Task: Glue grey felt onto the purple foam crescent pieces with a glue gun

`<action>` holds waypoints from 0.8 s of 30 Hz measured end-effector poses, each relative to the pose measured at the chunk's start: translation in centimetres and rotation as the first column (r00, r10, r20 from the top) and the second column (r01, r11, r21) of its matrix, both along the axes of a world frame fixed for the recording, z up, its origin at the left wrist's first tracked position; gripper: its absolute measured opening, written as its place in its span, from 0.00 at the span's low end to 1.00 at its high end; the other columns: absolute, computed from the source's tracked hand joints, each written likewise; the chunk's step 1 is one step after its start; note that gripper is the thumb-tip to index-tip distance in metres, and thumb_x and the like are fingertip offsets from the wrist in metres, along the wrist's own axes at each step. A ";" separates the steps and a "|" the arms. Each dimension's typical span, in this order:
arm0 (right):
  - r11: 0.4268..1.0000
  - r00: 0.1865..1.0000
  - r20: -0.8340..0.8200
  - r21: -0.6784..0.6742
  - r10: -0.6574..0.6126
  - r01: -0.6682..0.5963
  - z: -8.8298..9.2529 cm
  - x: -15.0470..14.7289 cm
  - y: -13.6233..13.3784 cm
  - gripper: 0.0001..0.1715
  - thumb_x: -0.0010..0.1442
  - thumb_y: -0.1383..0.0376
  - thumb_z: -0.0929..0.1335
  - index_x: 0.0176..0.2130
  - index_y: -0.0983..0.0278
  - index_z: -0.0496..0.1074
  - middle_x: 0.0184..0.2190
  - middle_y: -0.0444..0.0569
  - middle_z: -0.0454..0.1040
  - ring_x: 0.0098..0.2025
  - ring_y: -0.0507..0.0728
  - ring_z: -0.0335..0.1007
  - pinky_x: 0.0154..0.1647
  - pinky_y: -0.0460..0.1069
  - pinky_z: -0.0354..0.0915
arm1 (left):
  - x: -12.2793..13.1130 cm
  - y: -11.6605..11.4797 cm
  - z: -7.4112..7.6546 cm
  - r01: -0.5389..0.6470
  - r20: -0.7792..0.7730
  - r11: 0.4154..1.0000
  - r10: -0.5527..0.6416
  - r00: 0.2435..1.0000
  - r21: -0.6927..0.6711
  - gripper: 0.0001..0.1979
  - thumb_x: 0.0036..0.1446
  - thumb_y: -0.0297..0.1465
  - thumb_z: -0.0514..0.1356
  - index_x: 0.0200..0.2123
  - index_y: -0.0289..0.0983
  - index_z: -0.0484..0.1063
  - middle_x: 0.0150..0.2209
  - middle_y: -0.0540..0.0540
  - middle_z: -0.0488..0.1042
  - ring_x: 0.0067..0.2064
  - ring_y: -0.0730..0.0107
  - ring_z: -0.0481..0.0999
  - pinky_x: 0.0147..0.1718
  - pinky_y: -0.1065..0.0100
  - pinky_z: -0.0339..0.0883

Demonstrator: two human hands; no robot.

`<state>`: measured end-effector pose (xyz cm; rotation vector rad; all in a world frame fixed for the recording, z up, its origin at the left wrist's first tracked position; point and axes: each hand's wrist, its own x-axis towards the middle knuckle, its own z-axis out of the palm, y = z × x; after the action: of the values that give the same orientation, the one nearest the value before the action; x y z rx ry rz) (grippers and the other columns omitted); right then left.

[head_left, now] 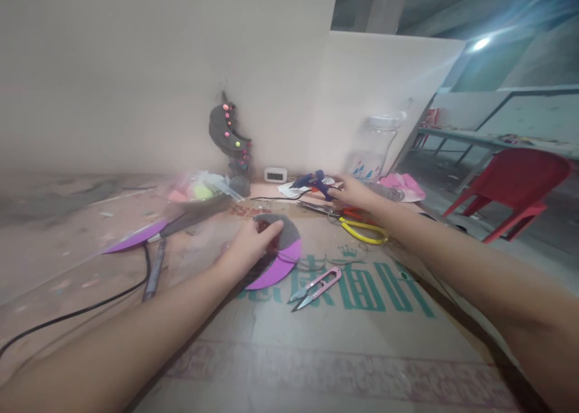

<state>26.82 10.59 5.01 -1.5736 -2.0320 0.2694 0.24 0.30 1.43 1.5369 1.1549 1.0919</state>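
Note:
My left hand (251, 244) presses down on a round purple and grey foam piece (284, 257) lying on a cardboard sheet (362, 340), its fingers curled over the grey top part. My right hand (353, 193) reaches far forward to a blue glue gun (313, 182) near the wall, and its fingers close round the gun's handle. Pink thread snips (316, 286) lie on the cardboard just right of the foam piece.
Yellow-handled scissors (364, 229) lie under my right forearm. A second purple piece (133, 237), a black cable (90, 304), a tray of bits (199, 193), a grey decorated shape (228, 132), a small white clock (275, 174), a clear jar (375, 145) and a red chair (515, 187) surround the work area.

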 end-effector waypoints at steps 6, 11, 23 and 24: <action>0.996 0.998 -0.036 -0.081 -0.050 0.047 -1.7 -1.7 4.6 0.20 0.51 0.60 0.71 0.42 0.69 0.74 0.33 0.53 0.78 0.32 0.56 0.71 0.34 0.47 0.63 | 0.1 -0.4 0.3 -0.012 -0.091 0.999 0.008 0.996 -0.044 0.21 0.54 0.42 0.55 0.16 0.35 0.62 0.14 0.51 0.63 0.18 0.75 0.65 0.21 0.72 0.56; 0.991 0.989 -0.103 -0.097 -0.103 0.093 -2.0 -2.7 4.8 0.18 0.50 0.61 0.71 0.39 0.71 0.72 0.30 0.54 0.77 0.30 0.55 0.71 0.31 0.47 0.64 | -0.1 0.0 -0.2 0.010 -0.078 0.999 -0.012 0.997 -0.032 0.19 0.53 0.41 0.55 0.16 0.35 0.63 0.15 0.50 0.66 0.19 0.74 0.65 0.20 0.72 0.57; 0.977 0.915 -0.373 -0.083 0.151 -0.195 2.0 -2.5 -7.6 0.11 0.54 0.61 0.69 0.37 0.66 0.71 0.37 0.53 0.77 0.38 0.58 0.74 0.42 0.53 0.69 | 0.2 0.0 -0.3 0.054 0.075 0.998 -0.052 0.996 -0.021 0.12 0.53 0.37 0.57 0.24 0.35 0.64 0.18 0.52 0.67 0.20 0.76 0.67 0.21 0.74 0.61; 0.971 0.912 -0.364 -0.077 0.186 -0.228 1.8 -2.5 -8.8 0.11 0.54 0.61 0.69 0.36 0.66 0.71 0.37 0.53 0.77 0.39 0.58 0.74 0.42 0.52 0.68 | 0.2 0.0 -0.3 0.056 0.090 0.998 -0.054 0.994 -0.021 0.13 0.53 0.37 0.57 0.24 0.35 0.63 0.18 0.52 0.67 0.20 0.76 0.67 0.21 0.74 0.61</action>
<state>24.31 1.78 6.83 -1.2617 -1.9195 0.7144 0.43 0.33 1.14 1.4780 1.0551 1.0949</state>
